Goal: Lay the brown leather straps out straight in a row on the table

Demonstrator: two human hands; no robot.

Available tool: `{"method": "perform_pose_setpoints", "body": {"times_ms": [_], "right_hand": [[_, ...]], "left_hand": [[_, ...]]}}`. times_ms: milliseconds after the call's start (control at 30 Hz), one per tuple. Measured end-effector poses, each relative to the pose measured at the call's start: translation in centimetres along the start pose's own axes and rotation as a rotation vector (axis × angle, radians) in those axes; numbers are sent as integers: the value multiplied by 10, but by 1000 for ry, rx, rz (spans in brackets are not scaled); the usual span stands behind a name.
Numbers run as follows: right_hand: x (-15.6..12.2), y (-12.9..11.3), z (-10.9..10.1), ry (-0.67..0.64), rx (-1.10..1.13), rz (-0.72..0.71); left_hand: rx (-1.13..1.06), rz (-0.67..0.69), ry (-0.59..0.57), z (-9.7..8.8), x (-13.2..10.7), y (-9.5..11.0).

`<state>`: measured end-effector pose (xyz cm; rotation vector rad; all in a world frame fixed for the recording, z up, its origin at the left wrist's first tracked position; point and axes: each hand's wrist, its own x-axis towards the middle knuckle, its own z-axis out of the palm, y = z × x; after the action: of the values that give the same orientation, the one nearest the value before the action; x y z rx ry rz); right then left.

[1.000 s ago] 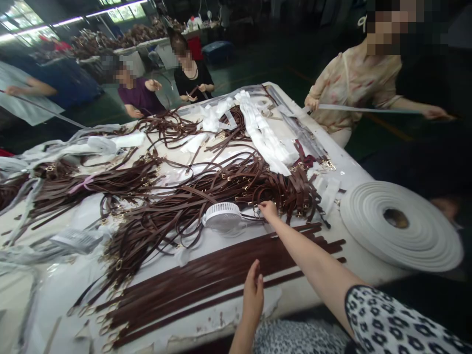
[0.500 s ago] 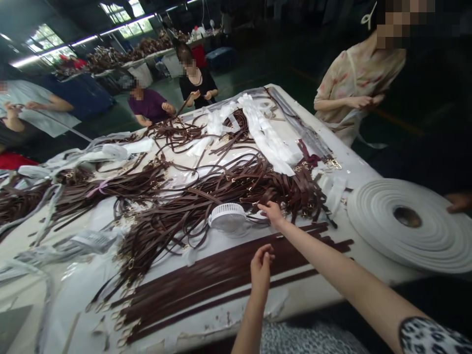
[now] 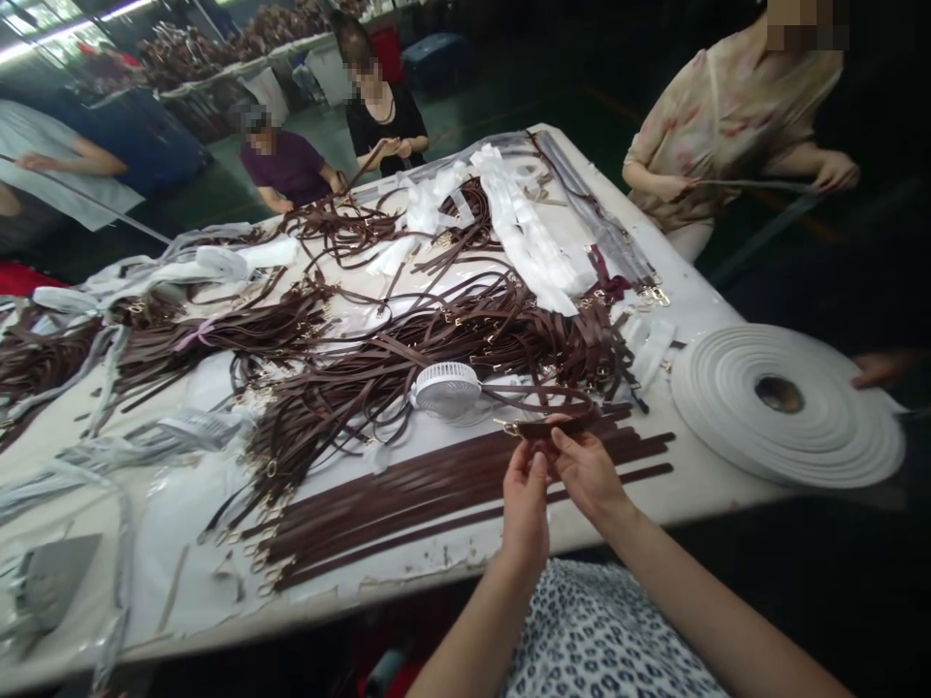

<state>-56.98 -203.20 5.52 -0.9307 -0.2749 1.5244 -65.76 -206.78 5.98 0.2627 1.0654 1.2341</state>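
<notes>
A brown leather strap (image 3: 534, 429) with a gold-coloured metal fitting at its left end is held just above the near side of the table. My right hand (image 3: 591, 477) grips it, thumb on top, and the rest of the strap loops back toward the pile. Close beside it, my left hand (image 3: 527, 494) has its fingers closed at the strap's underside near the fitting; the fingertips are partly hidden. Below lies a row of straight brown straps (image 3: 407, 494) with metal rings at their left ends. Behind my hands is a heap of tangled brown straps (image 3: 465, 334).
A small white fan (image 3: 446, 390) stands against the heap. To the right lies a big white roll (image 3: 734, 407), with another person's hand (image 3: 877, 368) at its edge. White strips (image 3: 528, 233) cover the far part. Co-workers stand around the table (image 3: 407, 572).
My right hand has drawn back from the heap with a strap. My left hand has come up beside it at the strap. The person at right now stretches a band between both hands.
</notes>
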Motion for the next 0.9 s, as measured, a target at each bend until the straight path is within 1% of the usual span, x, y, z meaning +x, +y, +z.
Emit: {"method": "perform_pose_setpoints", "body": {"times_ms": [67,133,233,300,367,433,500,533,600,667,733,800,833,867,900], "right_hand": [[-7,0,-2,-51,-3,12],[-14,1,-7,-83,-26,55],[-24,0,-15,-112,-11,188],[-27,-1,-19,-124,46,283],[-27,-3,-22,-118,150,363],[-22,-5,-25,-82,270,401],[-15,-8,-29,-25,360,375],[-12,-11,-31,-2,387,344],[-6,-22,-35,26,414,262],[-3,-38,-40,19,426,171],[-2,-60,-49,-14,445,77],[1,-82,-64,-51,458,-12],[4,-93,-74,-58,454,-55],[7,-102,-86,-46,440,-102],[10,-110,-99,-17,415,-153]], "left_hand": [[-61,9,34,6,-5,6],[-103,32,41,7,-8,11],[-78,86,90,4,-13,12],[-42,97,134,3,-17,10],[-52,108,149,3,-21,9],[-97,145,164,3,-24,10],[-142,217,243,-4,-24,16],[-152,263,303,-11,-23,21],[-129,375,453,-35,-20,36],[-69,495,589,-71,-18,60],[-41,561,670,-115,-20,92],[12,592,754,-161,-26,125],[146,607,875,-184,-30,140],[252,594,990,-204,-35,154],[273,591,1042,-223,-38,165]]}}
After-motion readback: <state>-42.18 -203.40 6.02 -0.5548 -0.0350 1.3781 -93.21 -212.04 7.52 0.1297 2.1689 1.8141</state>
